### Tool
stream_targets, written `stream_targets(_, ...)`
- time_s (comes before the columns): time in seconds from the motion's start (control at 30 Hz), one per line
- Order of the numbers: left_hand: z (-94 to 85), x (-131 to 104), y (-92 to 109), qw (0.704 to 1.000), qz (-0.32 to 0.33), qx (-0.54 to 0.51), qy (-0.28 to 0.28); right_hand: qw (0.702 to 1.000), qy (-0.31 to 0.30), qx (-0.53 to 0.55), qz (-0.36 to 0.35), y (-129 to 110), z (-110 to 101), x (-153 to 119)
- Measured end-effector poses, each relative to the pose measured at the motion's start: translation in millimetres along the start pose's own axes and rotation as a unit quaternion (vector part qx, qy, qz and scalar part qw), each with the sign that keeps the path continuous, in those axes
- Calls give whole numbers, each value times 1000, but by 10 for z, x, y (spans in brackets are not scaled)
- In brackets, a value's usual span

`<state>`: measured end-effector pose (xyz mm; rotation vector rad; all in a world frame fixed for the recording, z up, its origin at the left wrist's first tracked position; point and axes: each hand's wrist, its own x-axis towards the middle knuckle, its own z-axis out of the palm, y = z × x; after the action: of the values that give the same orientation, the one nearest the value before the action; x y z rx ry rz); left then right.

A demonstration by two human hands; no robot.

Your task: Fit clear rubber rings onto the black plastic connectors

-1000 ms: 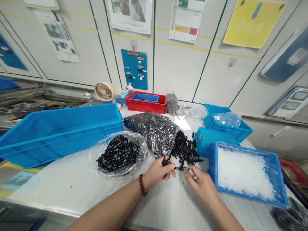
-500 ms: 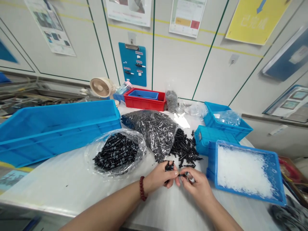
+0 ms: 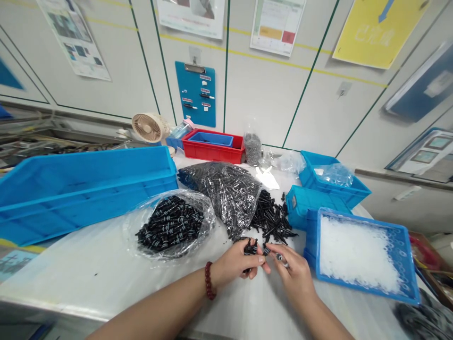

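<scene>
My left hand (image 3: 235,259) is closed around several small black rod-shaped parts (image 3: 250,247) with pale rings. Close beside its fingertips, my right hand (image 3: 295,274) pinches another black ringed part (image 3: 266,249) between thumb and forefinger. A slim white and silver pen-like tool (image 3: 282,260) also sits in the right hand, its far end hidden by the fingers. Just beyond both hands lies a loose pile of black parts (image 3: 271,215), spilling from a large clear bag (image 3: 226,189). Left of it, an open plastic bag (image 3: 207,208) holds many black parts with pale rings.
On the right stands a blue bin (image 3: 364,289) of small white translucent rings, with a smaller blue box (image 3: 314,200) behind it. A long blue bin (image 3: 88,189) occupies the left. Farther back are a red tray (image 3: 212,153) and a fan (image 3: 148,127).
The black part in my right fingers has turned from lying nearly level to standing more upright. My right fingertips have drawn slightly away from the left thumb. The left hand keeps its bunch.
</scene>
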<state>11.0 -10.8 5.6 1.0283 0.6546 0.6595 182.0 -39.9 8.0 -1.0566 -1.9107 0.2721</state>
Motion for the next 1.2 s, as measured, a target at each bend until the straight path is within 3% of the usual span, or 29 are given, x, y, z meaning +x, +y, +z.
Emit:
stream_targets(0.3, 38, 32, -61, 1000, 7, 18, 25, 980, 36, -170, -96, -63, -7, -5)
stream_targets(0.53, 128, 12, -28, 998, 4, 36, 55, 963, 17, -249, -103, -145, 11, -24)
stream_targets(0.8, 150, 3, -34, 996, 17, 48, 72, 955, 13, -276, -104, -139, 27, -23)
stream_targets(0.97, 166, 9, -45, 994, 38, 58, 88, 973, 34, -216, -68, -123, 27, -14)
stream_targets(1.2, 203, -2, -80, 976, 71, 137, 156, 981, 20, -188, -49, -138, 57, -3)
